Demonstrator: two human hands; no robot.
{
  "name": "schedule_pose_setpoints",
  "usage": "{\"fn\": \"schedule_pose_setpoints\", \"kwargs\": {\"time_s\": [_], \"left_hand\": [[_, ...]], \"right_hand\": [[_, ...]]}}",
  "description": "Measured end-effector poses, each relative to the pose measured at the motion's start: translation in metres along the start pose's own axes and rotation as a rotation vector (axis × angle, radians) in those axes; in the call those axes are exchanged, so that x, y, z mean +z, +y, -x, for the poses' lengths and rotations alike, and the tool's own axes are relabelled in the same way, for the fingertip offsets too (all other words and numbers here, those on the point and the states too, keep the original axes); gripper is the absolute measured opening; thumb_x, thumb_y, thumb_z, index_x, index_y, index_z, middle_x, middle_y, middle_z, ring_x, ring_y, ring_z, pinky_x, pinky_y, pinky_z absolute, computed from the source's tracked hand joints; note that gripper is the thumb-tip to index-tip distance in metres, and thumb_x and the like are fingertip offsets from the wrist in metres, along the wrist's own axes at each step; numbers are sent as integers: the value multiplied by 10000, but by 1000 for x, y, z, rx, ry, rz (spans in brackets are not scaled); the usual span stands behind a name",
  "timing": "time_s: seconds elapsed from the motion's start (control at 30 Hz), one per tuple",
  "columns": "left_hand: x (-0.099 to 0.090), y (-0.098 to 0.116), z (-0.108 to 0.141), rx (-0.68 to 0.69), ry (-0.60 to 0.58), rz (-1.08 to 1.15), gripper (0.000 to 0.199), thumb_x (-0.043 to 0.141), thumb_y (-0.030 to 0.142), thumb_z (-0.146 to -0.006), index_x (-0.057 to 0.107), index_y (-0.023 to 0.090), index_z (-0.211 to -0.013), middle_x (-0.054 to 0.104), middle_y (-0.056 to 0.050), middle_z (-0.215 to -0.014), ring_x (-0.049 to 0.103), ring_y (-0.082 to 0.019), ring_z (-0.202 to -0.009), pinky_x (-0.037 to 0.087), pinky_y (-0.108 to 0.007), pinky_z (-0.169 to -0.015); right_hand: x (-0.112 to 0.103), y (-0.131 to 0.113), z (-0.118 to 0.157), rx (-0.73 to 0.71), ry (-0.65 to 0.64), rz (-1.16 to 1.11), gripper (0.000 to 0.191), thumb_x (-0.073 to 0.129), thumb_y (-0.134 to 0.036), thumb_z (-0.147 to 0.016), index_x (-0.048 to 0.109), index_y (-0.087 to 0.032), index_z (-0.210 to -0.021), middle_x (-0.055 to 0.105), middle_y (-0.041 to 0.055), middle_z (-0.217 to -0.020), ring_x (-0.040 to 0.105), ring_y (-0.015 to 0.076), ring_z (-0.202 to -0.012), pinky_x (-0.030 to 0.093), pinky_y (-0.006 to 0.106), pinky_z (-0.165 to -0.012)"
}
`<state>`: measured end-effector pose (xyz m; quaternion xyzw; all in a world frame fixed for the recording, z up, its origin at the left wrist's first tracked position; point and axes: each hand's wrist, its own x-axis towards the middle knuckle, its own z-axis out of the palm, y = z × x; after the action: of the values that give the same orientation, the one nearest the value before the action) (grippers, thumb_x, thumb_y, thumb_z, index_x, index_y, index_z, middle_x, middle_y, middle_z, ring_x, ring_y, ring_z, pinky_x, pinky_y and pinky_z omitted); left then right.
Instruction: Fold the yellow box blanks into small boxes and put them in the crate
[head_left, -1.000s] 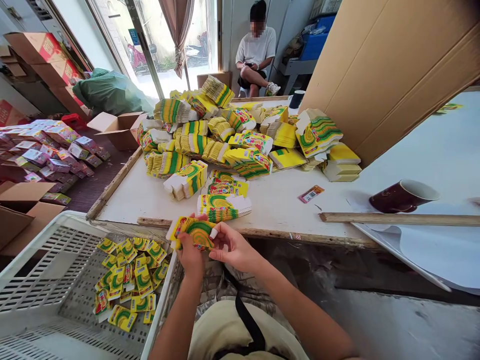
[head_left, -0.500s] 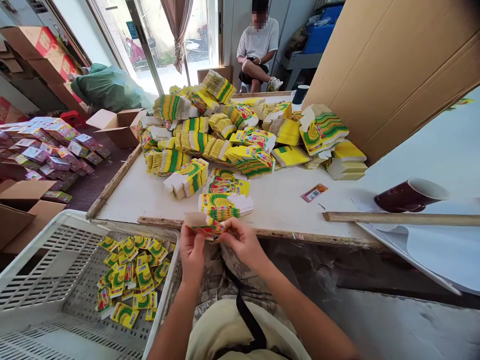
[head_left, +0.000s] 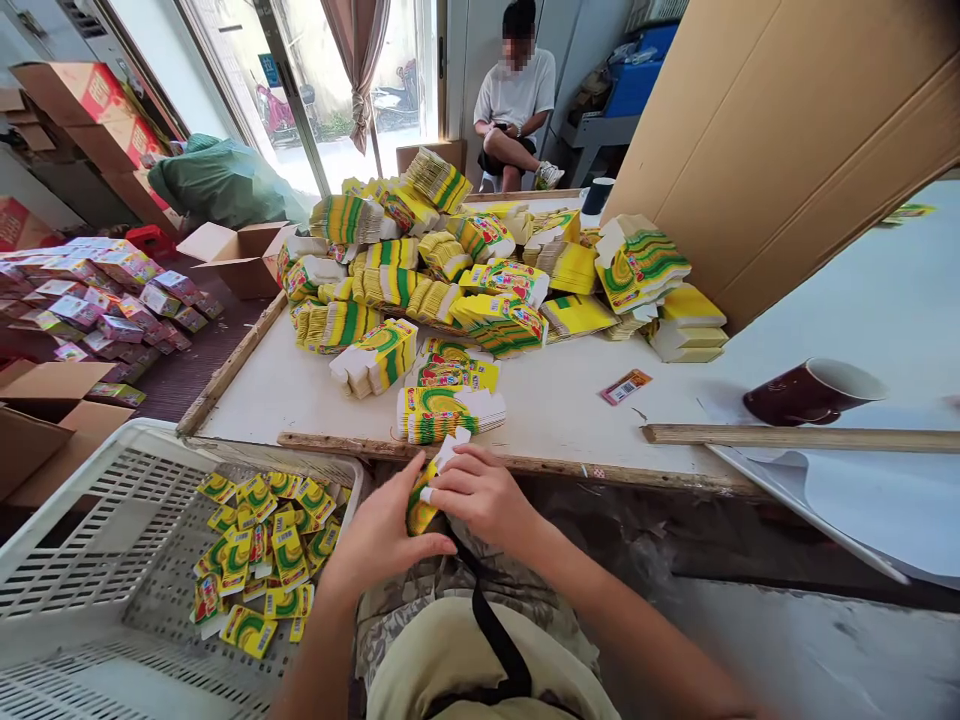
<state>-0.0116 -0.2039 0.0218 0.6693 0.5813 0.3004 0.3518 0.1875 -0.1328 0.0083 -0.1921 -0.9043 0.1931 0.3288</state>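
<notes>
Between my hands, just in front of the table's edge, is a small yellow-and-green carton (head_left: 422, 512) with white flaps up at its far end. My left hand (head_left: 384, 530) grips it from the left, thumb stretched toward me. My right hand (head_left: 480, 492) closes on its right side, fingers over the flaps. Right beyond them lies a stack of flattened cartons (head_left: 442, 412) on the white tabletop (head_left: 555, 420). Another bundle of cartons (head_left: 375, 358) sits to its left. Lower left, a white plastic crate (head_left: 112, 530) holds several folded yellow cartons (head_left: 289, 550).
A large heap of bundled flat cartons (head_left: 420, 270) covers the table's far half. On the right are a dark red mug (head_left: 795, 392), a wooden strip (head_left: 795, 436) and an orange packet (head_left: 625, 387). A tall cardboard sheet (head_left: 757, 150) stands there. A seated person (head_left: 516, 95) is beyond the table.
The carton has turned from lying crosswise to pointing away from me, its white flaps now at the far end. My left hand has turned palm-down, and my right hand has come over the carton.
</notes>
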Motion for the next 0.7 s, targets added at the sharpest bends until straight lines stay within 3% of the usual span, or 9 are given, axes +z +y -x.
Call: {"fn": "schedule_pose_setpoints", "kwargs": {"time_s": [0.07,0.13,0.17,0.23,0.37,0.43,0.57,0.63,0.7], "left_hand": [[12,-1,-4,-42,11,-15,714,770,336,-731,482,237,-1377,609,-118,-1359,597,-315,-1216,487,-470,-1010],[23,-4,-7,-85,131,-42,638,727,291,-752,477,215,-1333,662,-116,-1249,647,-299,-1118,536,-441,-919],[27,-6,-7,-93,192,-64,651,732,295,-743,459,206,-1327,673,-119,-1206,660,-300,-1080,549,-434,-878],[35,-9,-8,-58,263,-107,727,752,310,-722,398,202,-1348,672,-129,-1175,667,-306,-1053,559,-427,-838],[46,-13,-6,94,283,-178,814,707,268,-765,239,236,-1430,610,-156,-1261,648,-300,-1105,554,-424,-857],[50,-14,-6,173,262,-214,776,683,235,-772,244,255,-1412,569,-159,-1297,630,-299,-1135,546,-427,-877],[50,-17,-6,173,207,-207,629,634,159,-743,317,277,-1273,569,-108,-1215,649,-263,-1040,554,-395,-822],[48,-20,-7,97,177,-193,610,614,142,-716,317,276,-1232,597,-74,-1112,665,-252,-942,554,-394,-776],[48,-24,-9,46,150,-156,642,600,134,-692,300,265,-1244,607,-50,-1013,667,-248,-865,551,-388,-731]], "right_hand": [[4,-5,0,25,78,-14,225,543,-220,-957,678,-325,-1103,708,35,-1114,557,230,-1195,310,492,-1150],[8,-6,1,182,241,-74,363,618,-299,-915,584,-305,-1276,553,83,-1399,396,285,-1386,260,537,-1180],[11,-5,2,285,323,-142,488,646,-357,-890,518,-284,-1355,459,106,-1486,339,308,-1425,269,545,-1178],[17,-2,1,477,397,-394,614,628,-444,-880,433,-245,-1427,424,137,-1506,378,318,-1404,346,525,-1141],[30,4,-2,709,156,-1073,470,588,-465,-887,573,-237,-1297,650,99,-1272,604,278,-1189,487,447,-1020],[35,6,-3,743,48,-1219,440,650,-459,-849,630,-251,-1236,696,77,-1199,633,277,-1145,504,436,-992],[42,11,2,721,48,-1206,570,672,-562,-818,604,-248,-1289,696,91,-1203,618,274,-1179,496,446,-1005],[41,10,5,655,71,-1073,661,664,-585,-818,543,-234,-1364,632,120,-1323,564,281,-1263,445,470,-1070],[38,6,7,548,39,-854,702,695,-494,-828,471,-223,-1435,522,137,-1455,474,293,-1359,372,484,-1136]]}}
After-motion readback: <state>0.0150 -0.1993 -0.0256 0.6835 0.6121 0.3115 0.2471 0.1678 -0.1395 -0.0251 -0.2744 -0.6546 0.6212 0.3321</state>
